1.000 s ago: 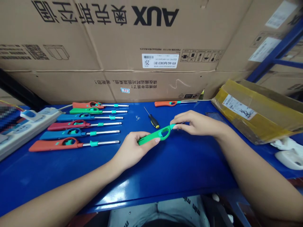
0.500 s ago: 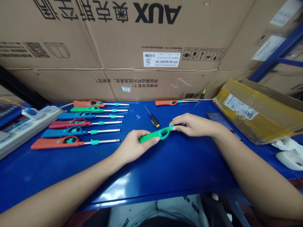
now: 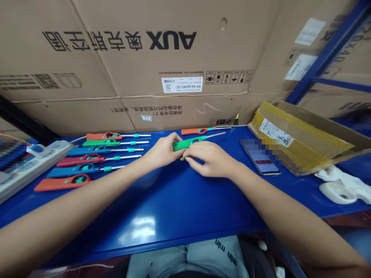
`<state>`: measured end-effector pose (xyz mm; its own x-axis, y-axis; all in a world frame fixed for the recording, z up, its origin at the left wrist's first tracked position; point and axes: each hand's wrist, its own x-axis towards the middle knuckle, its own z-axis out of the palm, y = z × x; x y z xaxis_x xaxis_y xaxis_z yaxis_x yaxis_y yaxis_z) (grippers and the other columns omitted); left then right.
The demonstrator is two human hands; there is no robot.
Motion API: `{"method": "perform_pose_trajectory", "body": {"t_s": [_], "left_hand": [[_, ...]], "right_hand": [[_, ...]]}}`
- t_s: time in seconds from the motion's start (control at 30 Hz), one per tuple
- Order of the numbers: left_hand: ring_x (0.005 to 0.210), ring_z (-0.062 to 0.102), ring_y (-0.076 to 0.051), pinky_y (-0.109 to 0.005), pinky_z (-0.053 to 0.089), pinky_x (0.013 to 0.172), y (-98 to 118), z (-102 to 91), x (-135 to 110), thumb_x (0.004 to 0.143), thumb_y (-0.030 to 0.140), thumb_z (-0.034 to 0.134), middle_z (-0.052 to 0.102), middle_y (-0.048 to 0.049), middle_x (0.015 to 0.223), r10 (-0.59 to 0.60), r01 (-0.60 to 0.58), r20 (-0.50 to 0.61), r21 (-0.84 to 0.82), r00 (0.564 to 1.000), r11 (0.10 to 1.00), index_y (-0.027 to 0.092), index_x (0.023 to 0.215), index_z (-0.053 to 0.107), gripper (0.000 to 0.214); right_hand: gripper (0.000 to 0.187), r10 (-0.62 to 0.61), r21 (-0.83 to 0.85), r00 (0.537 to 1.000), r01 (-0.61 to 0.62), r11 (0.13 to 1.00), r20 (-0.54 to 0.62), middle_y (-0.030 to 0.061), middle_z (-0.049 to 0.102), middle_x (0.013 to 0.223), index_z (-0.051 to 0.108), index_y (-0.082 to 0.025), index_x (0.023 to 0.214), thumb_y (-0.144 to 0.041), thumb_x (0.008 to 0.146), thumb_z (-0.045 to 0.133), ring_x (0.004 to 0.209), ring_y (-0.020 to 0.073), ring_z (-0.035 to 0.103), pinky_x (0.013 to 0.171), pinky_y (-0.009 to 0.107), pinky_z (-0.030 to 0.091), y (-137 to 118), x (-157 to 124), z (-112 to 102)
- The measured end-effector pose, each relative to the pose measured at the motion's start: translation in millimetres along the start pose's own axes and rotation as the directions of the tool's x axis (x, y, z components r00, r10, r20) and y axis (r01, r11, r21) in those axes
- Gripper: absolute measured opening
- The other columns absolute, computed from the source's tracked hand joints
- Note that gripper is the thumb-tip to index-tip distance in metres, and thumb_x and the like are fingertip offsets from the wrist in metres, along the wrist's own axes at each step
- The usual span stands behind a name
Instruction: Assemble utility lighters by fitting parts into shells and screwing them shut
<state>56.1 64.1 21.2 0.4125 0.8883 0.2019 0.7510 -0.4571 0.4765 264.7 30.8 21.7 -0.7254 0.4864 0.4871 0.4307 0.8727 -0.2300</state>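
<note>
Green lighter (image 3: 180,145) gripped in the left hand (image 3: 164,150), right hand (image 3: 210,159) close in front of it

The left hand is clamped on the rear of the green lighter's handle, which is held above the blue desk (image 3: 174,216). From the handle's far end, past a turquoise piece (image 3: 204,138), a thin metal rod (image 3: 216,134) points to the right. The right hand sits just on the near side of the lighter, its fingers bent and drawn together, partly covering the handle. A screwdriver's yellow end (image 3: 182,159) shows below the lighter, beside the right fingertips; whether they grasp it or the lighter, I cannot tell.

Just behind the green lighter lies an orange lighter (image 3: 191,131), and beyond that stands a large cardboard carton (image 3: 130,77) with upside-down print. To the left of the green lighter is a row of six lighters (image 3: 78,160), most with their metal tubes pointing towards it; the left forearm hides part of the nearest ones. Farther left runs a white power strip (image 3: 36,168). To the right of the green lighter lies a phone (image 3: 262,160), then a yellow-taped box (image 3: 301,141), and farthest off, a white object (image 3: 336,193).
</note>
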Motion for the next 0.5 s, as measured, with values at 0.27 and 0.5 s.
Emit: {"method": "perform_pose_trajectory", "body": {"t_s": [0.27,0.5], "left_hand": [[0.089,0.068,-0.023,-0.032,0.053,0.077,9.4,25.2,82.0,0.084,0.045,0.074,0.072,-0.0060,0.099,0.096,-0.114,0.099,0.194,0.990,0.974,0.018,0.109,0.060,0.039],[0.109,0.064,-0.024,-0.045,0.057,0.091,11.6,46.4,97.9,0.098,0.035,0.061,0.060,-0.0110,0.128,0.165,-0.187,0.090,0.403,0.982,0.896,0.016,0.128,0.058,0.035]], "right_hand": [[0.029,0.075,0.060,0.985,-0.085,0.995,0.155,-0.0018,0.057,0.064,0.055,-0.019,0.068,-0.029,0.095,0.053,0.058,0.0112,0.046,0.058,0.026,0.027,8.5,-5.4,22.1],[0.030,0.096,0.069,0.982,-0.108,0.992,0.163,-0.0016,0.054,0.065,0.053,-0.019,0.067,-0.029,0.095,0.053,0.061,0.0118,0.043,0.059,0.027,0.024,6.5,-4.4,20.3]]}}
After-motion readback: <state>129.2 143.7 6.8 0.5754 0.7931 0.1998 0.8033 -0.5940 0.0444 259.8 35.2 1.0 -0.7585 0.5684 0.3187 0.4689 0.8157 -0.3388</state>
